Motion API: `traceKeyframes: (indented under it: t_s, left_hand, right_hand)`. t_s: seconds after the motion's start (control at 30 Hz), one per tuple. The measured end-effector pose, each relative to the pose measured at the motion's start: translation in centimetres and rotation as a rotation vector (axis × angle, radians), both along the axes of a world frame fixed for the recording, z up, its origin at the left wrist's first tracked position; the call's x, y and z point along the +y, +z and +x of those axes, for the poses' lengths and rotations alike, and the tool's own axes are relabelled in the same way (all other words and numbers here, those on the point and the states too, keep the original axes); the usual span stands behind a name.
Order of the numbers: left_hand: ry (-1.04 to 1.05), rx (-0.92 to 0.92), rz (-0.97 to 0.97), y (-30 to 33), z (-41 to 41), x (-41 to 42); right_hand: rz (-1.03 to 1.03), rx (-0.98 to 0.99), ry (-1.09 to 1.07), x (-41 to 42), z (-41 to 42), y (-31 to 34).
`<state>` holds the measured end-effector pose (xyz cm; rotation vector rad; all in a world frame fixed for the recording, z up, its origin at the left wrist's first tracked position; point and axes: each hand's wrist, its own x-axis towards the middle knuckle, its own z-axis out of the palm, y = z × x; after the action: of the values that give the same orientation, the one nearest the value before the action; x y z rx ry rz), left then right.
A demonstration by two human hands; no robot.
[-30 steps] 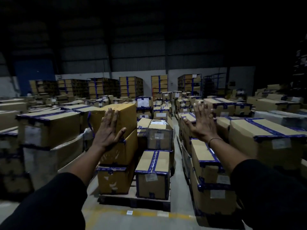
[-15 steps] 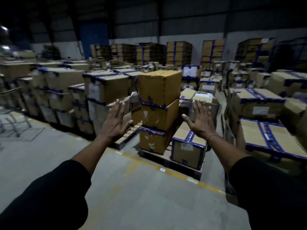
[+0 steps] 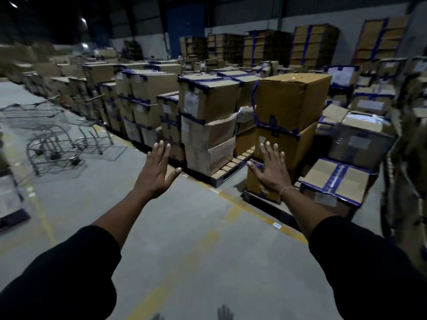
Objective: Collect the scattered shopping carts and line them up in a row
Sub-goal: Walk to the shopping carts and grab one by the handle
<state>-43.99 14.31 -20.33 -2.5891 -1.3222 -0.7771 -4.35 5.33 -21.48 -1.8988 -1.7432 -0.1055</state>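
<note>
Two wire shopping carts stand on the grey floor at the left. The nearer cart (image 3: 44, 132) is closest to the left edge, and a second cart (image 3: 92, 132) stands just behind it, beside the box stacks. My left hand (image 3: 157, 172) and my right hand (image 3: 272, 172) are stretched out in front of me, backs up, fingers straight and spread. Both hold nothing and touch nothing. The carts are well to the left of my left hand and several steps away.
Long rows of taped cardboard boxes (image 3: 208, 112) on pallets (image 3: 231, 167) fill the middle and right. A yellow floor line (image 3: 251, 211) runs along their front. A stack of boxes (image 3: 9, 195) stands at the left edge. Bare concrete floor (image 3: 184, 250) lies ahead and below.
The view has swung left: the box stacks slid to the right and the two carts came further into view. My hands stay raised and spread.
</note>
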Motion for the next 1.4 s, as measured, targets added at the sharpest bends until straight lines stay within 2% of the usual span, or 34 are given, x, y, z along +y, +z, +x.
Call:
traceKeyframes:
  t_s: [0.23,0.57,0.77,1.1,1.4]
  left_hand:
    - [0.112,0.034,-0.071,-2.8,-11.6,4.8]
    - [0.285,0.002,-0.166,-7.8,-22.3,12.5]
    - [0.421,0.011,-0.210,-9.1,-28.7,20.9]
    - [0.594,-0.025,-0.206,-6.6,-36.1,36.8]
    - [0.665,-0.100,-0.262,-11.0,-43.1,48.6]
  right_hand:
    - [-0.029,0.044,0.090,9.9,-10.5,-3.0]
    - [-0.143,0.030,0.239,24.9,-21.9,-6.1]
    - [-0.158,0.045,0.359,37.8,-28.6,-6.8]
    - [-0.168,0.018,0.523,59.9,-38.0,-5.2]
    - [-0.199,-0.075,0.594,75.0,-46.2,-7.3]
